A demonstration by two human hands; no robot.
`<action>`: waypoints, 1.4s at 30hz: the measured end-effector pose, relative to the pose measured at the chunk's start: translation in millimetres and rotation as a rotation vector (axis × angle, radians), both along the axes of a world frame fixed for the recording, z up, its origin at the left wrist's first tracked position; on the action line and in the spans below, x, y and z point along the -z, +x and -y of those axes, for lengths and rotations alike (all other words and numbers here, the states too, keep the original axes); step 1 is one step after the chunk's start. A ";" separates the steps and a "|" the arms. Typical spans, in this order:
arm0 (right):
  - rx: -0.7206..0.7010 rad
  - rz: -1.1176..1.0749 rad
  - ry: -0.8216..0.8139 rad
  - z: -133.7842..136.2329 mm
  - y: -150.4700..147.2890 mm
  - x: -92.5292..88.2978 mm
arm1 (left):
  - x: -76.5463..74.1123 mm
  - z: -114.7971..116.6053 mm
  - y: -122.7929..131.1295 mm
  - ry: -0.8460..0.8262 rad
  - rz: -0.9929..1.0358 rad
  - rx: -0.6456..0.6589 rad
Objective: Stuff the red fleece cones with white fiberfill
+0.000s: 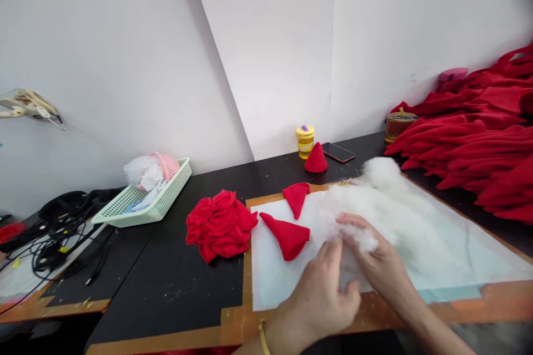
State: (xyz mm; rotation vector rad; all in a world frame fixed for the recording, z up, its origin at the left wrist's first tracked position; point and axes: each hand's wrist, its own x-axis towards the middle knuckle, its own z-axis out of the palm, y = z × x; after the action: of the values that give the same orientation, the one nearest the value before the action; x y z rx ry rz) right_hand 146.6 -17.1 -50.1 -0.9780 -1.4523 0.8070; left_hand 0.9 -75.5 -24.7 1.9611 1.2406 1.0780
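Observation:
Both my hands are on a heap of white stuffing fibre [387, 211] lying on a white sheet [275, 272] over the black table [175, 283]. My left hand [320, 297], with a gold bangle at the wrist, pinches a tuft at the heap's near edge. My right hand [377, 258] curls its fingers into the same fibre. Two flat red felt cones [289, 237] [296, 197] lie on the sheet just left of my hands. A stuffed red cone [316, 158] stands upright further back.
A crumpled pile of red fabric pieces [219, 224] sits left of the sheet. A green basket [145, 197] with a pink basket and scraps, and black cables [54, 238], are far left. A yellow jar [305, 141], phone [338, 152] and large red fabric heap [478, 138] are at the back right.

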 end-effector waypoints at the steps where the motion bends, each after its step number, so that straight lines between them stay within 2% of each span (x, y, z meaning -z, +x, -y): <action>1: 0.011 -0.013 -0.039 -1.0 6.8 -0.3 | -2.4 5.4 -8.7 0.062 -0.094 -0.004; 3: 0.051 -0.056 -0.157 -2.6 16.7 -2.6 | -5.5 7.2 -27.2 0.194 -0.252 -0.160; 5: 0.088 -0.134 -0.280 -3.1 19.3 -5.3 | -5.7 -1.1 -42.0 0.256 -0.412 -0.334; 8: 0.098 -0.335 -0.358 -1.2 9.0 -8.9 | -3.7 -20.4 -53.6 0.171 -0.481 -0.425; 11: 0.119 -0.536 -0.342 3.8 -11.1 -13.4 | -3.6 -37.0 -60.2 0.097 -0.355 -0.470; 13: 0.147 -0.586 -0.286 8.6 -25.5 -16.2 | -4.4 -45.1 -65.4 0.077 -0.273 -0.512; 16: 0.211 -0.482 -0.045 17.4 -46.3 -15.1 | -4.2 -53.9 -72.5 0.028 -0.122 -0.550; 17: 0.209 -0.410 0.074 20.4 -52.9 -12.4 | -3.7 -56.0 -74.0 0.013 -0.076 -0.544; 19: 0.107 -0.241 0.279 25.1 -64.6 -3.7 | -2.9 -58.5 -75.6 -0.004 -0.005 -0.509; 21: -0.070 -0.093 0.327 26.2 -73.3 7.3 | -3.3 -58.8 -75.4 -0.008 0.037 -0.467; 23: -0.194 -0.001 0.198 22.5 -77.9 16.4 | -5.8 -56.6 -73.2 -0.001 0.049 -0.437; 27: -0.235 -0.001 -0.046 5.9 -76.4 19.3 | -13.3 -44.4 -61.5 0.053 0.000 -0.356; 30: -0.256 -0.106 -0.160 -2.6 -71.9 10.4 | -14.3 -31.4 -50.5 0.128 -0.062 -0.274; 34: -0.308 -0.358 -0.323 4.1 -69.3 -2.7 | -8.1 -16.6 -44.2 0.219 -0.133 -0.212; 37: -0.321 -0.514 -0.403 16.5 -68.6 -9.3 | -9.7 -10.1 -46.9 0.259 -0.151 -0.185; 40: -0.345 -0.580 -0.431 26.0 -65.9 -12.5 | -21.0 -6.6 -51.1 0.267 -0.128 -0.177; 42: -0.268 -0.547 -0.394 28.4 -62.7 -12.2 | -29.8 -5.2 -51.9 0.234 -0.111 -0.159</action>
State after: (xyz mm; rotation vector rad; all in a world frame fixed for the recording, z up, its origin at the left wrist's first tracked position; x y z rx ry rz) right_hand 83.9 -45.5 -37.8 -0.7651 -0.9711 1.4700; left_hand -51.0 -70.3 5.1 2.1507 1.4032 1.2567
